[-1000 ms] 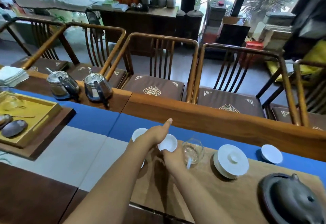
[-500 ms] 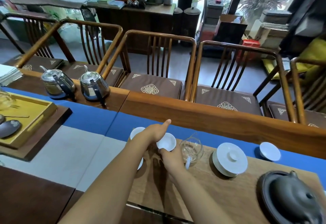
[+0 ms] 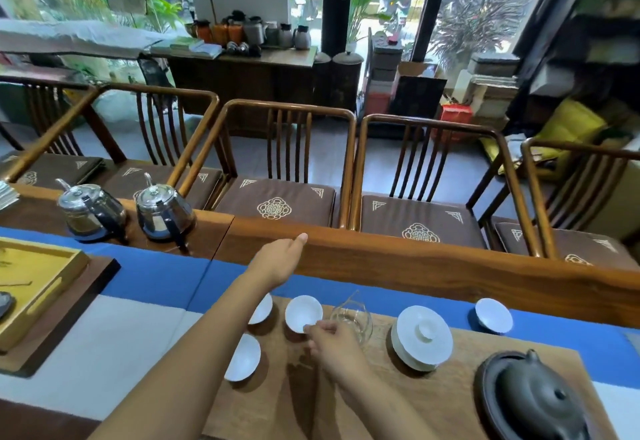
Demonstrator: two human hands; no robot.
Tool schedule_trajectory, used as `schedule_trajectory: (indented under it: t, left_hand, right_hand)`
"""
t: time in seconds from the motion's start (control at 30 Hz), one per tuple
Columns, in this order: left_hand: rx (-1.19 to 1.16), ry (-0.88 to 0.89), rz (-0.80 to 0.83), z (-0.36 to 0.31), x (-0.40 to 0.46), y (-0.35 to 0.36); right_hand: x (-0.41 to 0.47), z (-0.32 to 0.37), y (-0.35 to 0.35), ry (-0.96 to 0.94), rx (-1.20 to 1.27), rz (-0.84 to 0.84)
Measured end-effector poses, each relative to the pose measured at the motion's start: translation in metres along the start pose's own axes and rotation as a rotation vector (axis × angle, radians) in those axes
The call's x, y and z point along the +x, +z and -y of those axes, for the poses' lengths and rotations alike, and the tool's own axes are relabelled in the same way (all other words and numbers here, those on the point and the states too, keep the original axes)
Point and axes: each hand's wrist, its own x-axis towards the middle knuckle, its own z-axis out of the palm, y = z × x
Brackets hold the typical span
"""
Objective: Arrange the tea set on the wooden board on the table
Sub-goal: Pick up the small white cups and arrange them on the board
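The glass pitcher (image 3: 353, 318) serves as landmark: it stands at the far edge of the wooden board (image 3: 381, 401), which lies on the counter (image 3: 104, 353) over a blue runner (image 3: 156, 277).

The step in hand looks like the placing of the small white cups. Just left of the pitcher sits one white cup (image 3: 303, 313), and the right hand (image 3: 334, 342) has its fingers (image 3: 313, 328) pinched lightly on that cup's near rim, closed on it rather than spread. Further left of the pitcher, a second cup (image 3: 261, 308) shows partly behind the left forearm, and a third cup (image 3: 242, 356) stands nearer the person, at the board's left edge. The left hand (image 3: 277, 261) hovers above the runner, left of and beyond the pitcher, fingers loosely extended with one pointing away; it grips nothing.

Right of the pitcher stands a white lidded gaiwan (image 3: 421, 337) on the board, and beyond that a fourth white cup (image 3: 493, 315) rests off the board on the blue runner. At the board's far right a dark clay teapot (image 3: 536, 398) sits in a dark round tray (image 3: 485, 380).

All the cups appear empty, as does the pitcher; the gaiwan's lid hides its inside.

By my judgement, the next move calls for releasing the gripped cup once it lines up with its neighbours, then bringing the stray cup onto the board.
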Motion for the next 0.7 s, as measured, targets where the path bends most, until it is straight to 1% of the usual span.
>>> schedule_trajectory:
  t: [0.1,0.17,0.27,0.33,0.4,0.5,0.57,0.63,0.7]
  left_hand:
    - [-0.064,0.112,-0.024,-0.042,0.012,0.002]
    - [-0.151,0.144,0.035,-0.075,0.019,0.018]
    - [-0.362,0.081,0.255,-0.123,0.023,0.06]
    - [-0.437,0.067,0.386,-0.152,0.024,0.095]
    - [-0.427,0.09,0.463,-0.17,0.027,0.129]
    - [-0.298,0.119,0.551,-0.183,0.038,0.183]
    - [-0.227,0.121,0.566,-0.187,0.046,0.21]
    - [-0.227,0.106,0.578,-0.191,0.054,0.236]
    - [-0.188,0.097,0.578,-0.192,0.063,0.254]
  right_hand:
    - [-0.005,0.042,-0.057,-0.148,0.077,-0.045]
    - [-0.009,0.066,-0.106,-0.232,0.102,-0.121]
    - [-0.002,0.075,-0.176,-0.263,0.081,-0.231]
    - [0.007,0.069,-0.223,-0.241,0.026,-0.284]
    - [0.018,0.057,-0.264,-0.204,-0.023,-0.333]
    - [0.036,0.027,-0.326,-0.153,-0.017,-0.416]
    - [0.049,0.005,-0.357,-0.105,-0.049,-0.435]
    - [0.065,-0.019,-0.381,-0.055,-0.122,-0.431]
    - [0.079,-0.034,-0.395,-0.007,-0.127,-0.424]
